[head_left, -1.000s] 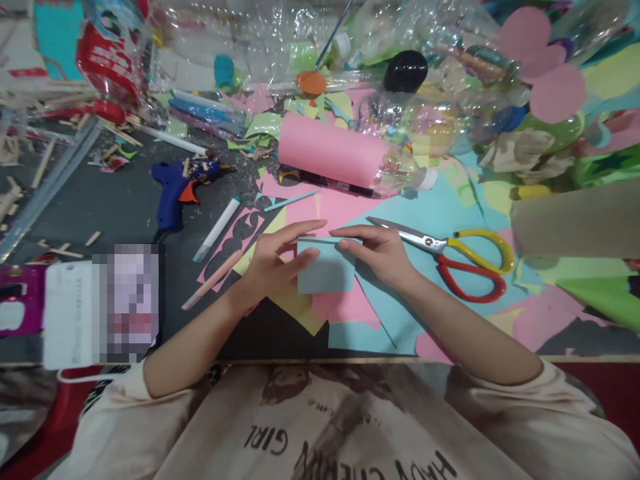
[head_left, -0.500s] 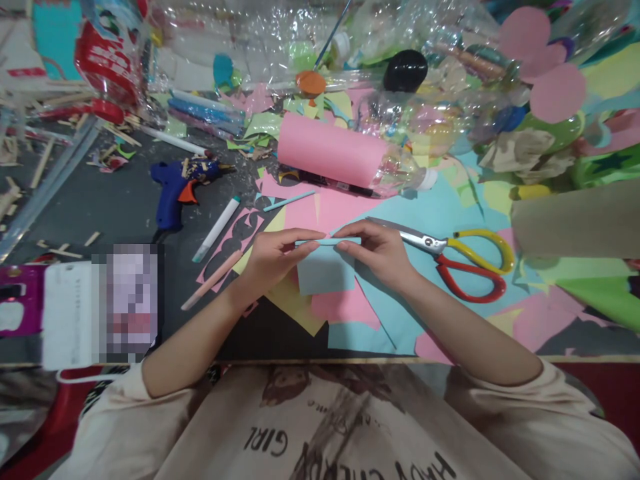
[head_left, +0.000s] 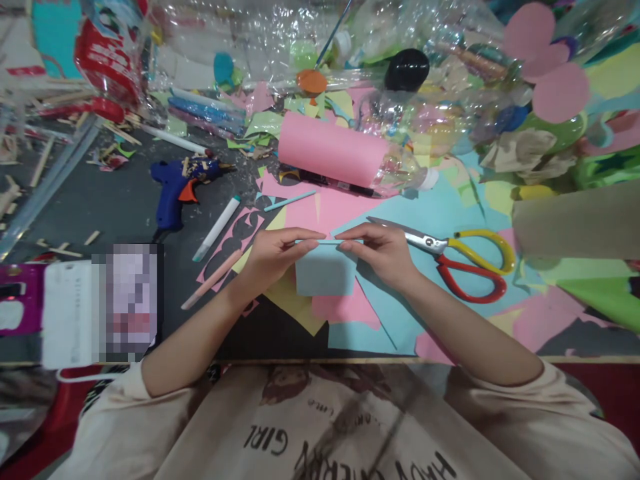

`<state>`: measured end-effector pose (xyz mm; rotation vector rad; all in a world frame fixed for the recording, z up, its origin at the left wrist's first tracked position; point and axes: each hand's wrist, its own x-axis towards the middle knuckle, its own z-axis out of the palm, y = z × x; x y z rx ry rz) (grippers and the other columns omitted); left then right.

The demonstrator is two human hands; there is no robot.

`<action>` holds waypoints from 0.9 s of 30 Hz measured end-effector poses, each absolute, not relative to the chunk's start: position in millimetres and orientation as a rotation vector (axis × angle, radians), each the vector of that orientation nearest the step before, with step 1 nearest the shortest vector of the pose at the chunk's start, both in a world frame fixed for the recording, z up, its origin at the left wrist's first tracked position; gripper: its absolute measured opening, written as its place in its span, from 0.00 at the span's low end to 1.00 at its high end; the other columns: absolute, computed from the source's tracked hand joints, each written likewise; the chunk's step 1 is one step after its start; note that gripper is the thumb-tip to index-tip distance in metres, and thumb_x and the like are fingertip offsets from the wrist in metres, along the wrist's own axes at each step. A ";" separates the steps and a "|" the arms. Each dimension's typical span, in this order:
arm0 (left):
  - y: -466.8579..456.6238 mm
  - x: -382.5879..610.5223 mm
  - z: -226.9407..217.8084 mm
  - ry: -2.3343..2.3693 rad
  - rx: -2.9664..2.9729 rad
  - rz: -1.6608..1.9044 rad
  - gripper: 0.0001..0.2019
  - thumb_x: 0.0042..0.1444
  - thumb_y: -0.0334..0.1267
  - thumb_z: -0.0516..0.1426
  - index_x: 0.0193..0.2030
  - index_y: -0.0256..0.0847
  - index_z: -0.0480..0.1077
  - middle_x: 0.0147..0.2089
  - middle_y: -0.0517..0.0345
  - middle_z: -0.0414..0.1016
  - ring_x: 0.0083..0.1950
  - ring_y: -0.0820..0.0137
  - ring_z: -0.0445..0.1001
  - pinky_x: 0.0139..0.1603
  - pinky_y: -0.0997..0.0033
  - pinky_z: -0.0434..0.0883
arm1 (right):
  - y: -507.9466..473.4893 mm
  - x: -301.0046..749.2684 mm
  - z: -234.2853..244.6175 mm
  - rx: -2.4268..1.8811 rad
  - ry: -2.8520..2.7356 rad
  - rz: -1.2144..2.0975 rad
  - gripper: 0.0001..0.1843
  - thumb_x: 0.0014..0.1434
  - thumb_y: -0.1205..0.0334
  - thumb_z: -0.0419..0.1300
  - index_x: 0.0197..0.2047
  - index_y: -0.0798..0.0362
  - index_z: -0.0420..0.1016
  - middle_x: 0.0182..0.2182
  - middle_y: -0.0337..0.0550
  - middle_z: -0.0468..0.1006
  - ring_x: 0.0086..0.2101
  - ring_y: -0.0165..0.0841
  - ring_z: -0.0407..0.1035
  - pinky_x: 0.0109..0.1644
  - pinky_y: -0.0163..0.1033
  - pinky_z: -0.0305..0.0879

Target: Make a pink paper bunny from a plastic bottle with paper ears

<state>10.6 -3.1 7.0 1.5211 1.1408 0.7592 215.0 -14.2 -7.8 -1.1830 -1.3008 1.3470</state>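
Observation:
A small light-blue paper rectangle [head_left: 324, 277] is held between both hands above scraps of pink, yellow and blue paper. My left hand [head_left: 273, 257] pinches its top left edge, thumb and fingers closed on the paper. My right hand [head_left: 383, 250] pinches the top right edge the same way. The top edge of the paper is curled over into a narrow roll between my fingertips.
Scissors with yellow and red handles [head_left: 465, 257] lie just right of my right hand. A plastic bottle wrapped in pink paper [head_left: 340, 152] lies behind. A blue glue gun [head_left: 175, 187], pens [head_left: 217, 228] and a white box [head_left: 67, 313] sit to the left. Plastic bottles crowd the back.
The top edge of the blue paper has been rolled over toward me, so the visible sheet is shorter. Both hands have shifted slightly nearer along with it.

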 end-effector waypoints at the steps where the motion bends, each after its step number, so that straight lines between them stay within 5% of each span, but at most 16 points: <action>1: -2.9 10.5 7.2 1.135 1.513 0.761 0.09 0.58 0.43 0.61 0.37 0.44 0.83 0.40 0.58 0.85 0.41 0.69 0.83 0.41 0.78 0.76 | -14.1 215.2 -7.1 -1.179 -1.297 1.359 0.11 0.48 0.49 0.73 0.29 0.47 0.85 0.26 0.40 0.84 0.27 0.31 0.75 0.30 0.37 0.70; 20: -3.3 10.0 6.7 1.101 1.508 0.686 0.12 0.57 0.46 0.61 0.39 0.43 0.82 0.41 0.55 0.85 0.39 0.69 0.82 0.34 0.77 0.74 | -16.4 215.3 -7.3 -1.242 -1.320 1.354 0.09 0.49 0.51 0.71 0.28 0.46 0.85 0.27 0.41 0.85 0.26 0.32 0.75 0.29 0.38 0.69; 27: -2.1 12.0 7.6 1.095 1.448 0.675 0.10 0.58 0.43 0.61 0.37 0.44 0.83 0.40 0.57 0.85 0.45 0.67 0.82 0.45 0.76 0.75 | -14.7 215.8 -6.2 -1.211 -1.301 1.377 0.09 0.49 0.51 0.72 0.29 0.46 0.86 0.27 0.41 0.85 0.28 0.32 0.76 0.32 0.38 0.71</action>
